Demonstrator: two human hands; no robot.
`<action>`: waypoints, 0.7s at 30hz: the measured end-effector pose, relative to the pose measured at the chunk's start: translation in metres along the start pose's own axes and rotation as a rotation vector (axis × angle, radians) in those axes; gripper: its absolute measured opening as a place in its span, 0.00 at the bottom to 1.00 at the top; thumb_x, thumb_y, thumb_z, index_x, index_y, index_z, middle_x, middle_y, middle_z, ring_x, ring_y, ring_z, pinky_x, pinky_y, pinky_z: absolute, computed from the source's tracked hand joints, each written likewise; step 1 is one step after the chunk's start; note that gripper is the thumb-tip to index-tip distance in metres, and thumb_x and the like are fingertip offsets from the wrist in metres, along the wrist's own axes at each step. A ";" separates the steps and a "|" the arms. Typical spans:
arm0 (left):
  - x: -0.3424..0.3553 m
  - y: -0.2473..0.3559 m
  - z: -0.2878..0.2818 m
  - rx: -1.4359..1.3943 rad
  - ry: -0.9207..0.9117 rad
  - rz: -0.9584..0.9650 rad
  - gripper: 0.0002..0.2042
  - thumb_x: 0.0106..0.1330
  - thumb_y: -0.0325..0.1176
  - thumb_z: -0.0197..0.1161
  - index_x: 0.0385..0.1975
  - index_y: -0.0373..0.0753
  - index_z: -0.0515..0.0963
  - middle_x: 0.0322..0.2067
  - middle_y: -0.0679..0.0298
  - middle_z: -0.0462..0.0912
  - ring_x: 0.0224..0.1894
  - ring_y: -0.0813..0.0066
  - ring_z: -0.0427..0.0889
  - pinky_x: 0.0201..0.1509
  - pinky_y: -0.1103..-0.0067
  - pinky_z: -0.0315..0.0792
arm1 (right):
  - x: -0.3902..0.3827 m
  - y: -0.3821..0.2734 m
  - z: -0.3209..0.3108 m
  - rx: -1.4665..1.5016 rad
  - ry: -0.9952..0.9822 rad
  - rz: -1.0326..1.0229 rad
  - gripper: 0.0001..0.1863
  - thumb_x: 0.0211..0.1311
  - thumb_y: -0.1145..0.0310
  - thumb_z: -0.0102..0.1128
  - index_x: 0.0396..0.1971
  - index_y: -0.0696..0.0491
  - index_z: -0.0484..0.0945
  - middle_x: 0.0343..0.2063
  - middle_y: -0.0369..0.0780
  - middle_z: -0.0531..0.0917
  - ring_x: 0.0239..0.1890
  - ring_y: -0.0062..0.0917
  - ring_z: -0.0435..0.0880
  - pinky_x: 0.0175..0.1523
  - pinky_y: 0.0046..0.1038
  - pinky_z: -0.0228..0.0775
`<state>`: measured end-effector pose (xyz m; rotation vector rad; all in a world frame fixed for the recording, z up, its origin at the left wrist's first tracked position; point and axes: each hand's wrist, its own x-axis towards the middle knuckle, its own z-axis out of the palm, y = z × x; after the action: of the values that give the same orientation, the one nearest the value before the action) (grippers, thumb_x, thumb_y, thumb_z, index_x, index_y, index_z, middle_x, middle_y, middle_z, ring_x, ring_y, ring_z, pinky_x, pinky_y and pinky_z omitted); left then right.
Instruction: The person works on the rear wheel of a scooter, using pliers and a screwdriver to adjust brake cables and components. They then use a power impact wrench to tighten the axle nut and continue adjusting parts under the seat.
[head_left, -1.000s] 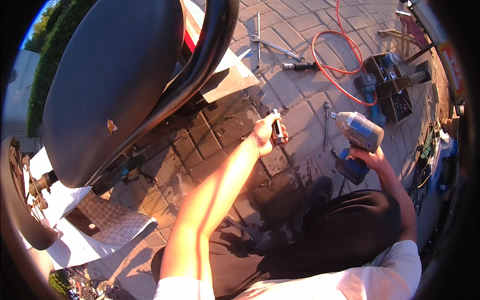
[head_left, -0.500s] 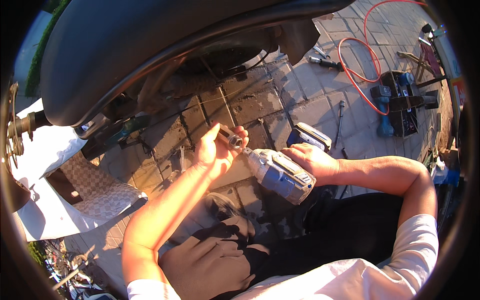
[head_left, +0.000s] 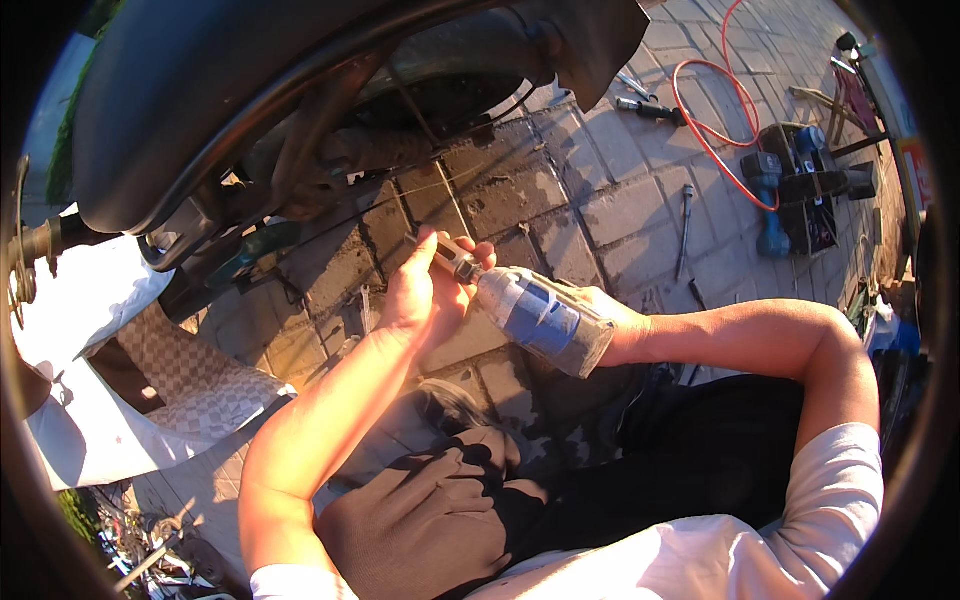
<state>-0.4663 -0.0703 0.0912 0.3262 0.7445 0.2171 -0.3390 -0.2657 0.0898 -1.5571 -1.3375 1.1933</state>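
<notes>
My left hand (head_left: 415, 300) is closed around a short metal socket (head_left: 459, 262), thumb on one side and fingertips on the other. My right hand (head_left: 612, 318) grips a blue and grey cordless impact wrench (head_left: 545, 318), and the tool's body hides most of its fingers. The wrench's nose meets the end of the socket; how deep it sits in there I cannot tell. Both hands are above the paving, in front of the underside of a dark vehicle body (head_left: 230, 90).
A long-handled tool (head_left: 686, 230) lies on the paving to the right. Beyond it are an open toolbox (head_left: 815, 215), another blue power tool (head_left: 768, 200) and a looping red hose (head_left: 690, 125). A spanner (head_left: 366, 308) lies left of my hands, near a white cloth (head_left: 80, 350).
My right hand has turned the impact wrench and brought its nose against the socket, closing the small gap. The wrench's battery has swung out of sight. My left hand keeps its hold.
</notes>
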 end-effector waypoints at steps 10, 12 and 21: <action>0.027 0.007 0.003 0.283 0.024 0.044 0.18 0.67 0.52 0.54 0.35 0.41 0.68 0.28 0.64 0.76 0.34 0.68 0.79 0.43 0.72 0.75 | 0.020 -0.001 0.003 -0.645 0.108 -0.056 0.22 0.51 0.68 0.59 0.45 0.58 0.65 0.33 0.45 0.77 0.38 0.38 0.79 0.42 0.38 0.69; 0.036 0.011 0.001 0.453 0.035 0.064 0.19 0.62 0.53 0.59 0.33 0.42 0.68 0.26 0.66 0.76 0.31 0.70 0.80 0.39 0.75 0.75 | 0.025 0.005 0.009 -0.644 0.041 -0.028 0.22 0.51 0.68 0.58 0.45 0.58 0.65 0.34 0.46 0.77 0.39 0.39 0.79 0.43 0.38 0.69; 0.036 -0.003 -0.018 0.399 0.116 0.012 0.12 0.68 0.44 0.54 0.35 0.42 0.68 0.25 0.63 0.76 0.37 0.63 0.81 0.40 0.69 0.76 | 0.034 0.027 0.002 -0.807 0.027 -0.035 0.18 0.48 0.66 0.61 0.39 0.55 0.68 0.30 0.41 0.78 0.38 0.34 0.81 0.42 0.35 0.70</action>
<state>-0.4529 -0.0587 0.0552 0.7016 0.9002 0.0975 -0.3326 -0.2375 0.0577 -2.0554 -1.9537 0.6108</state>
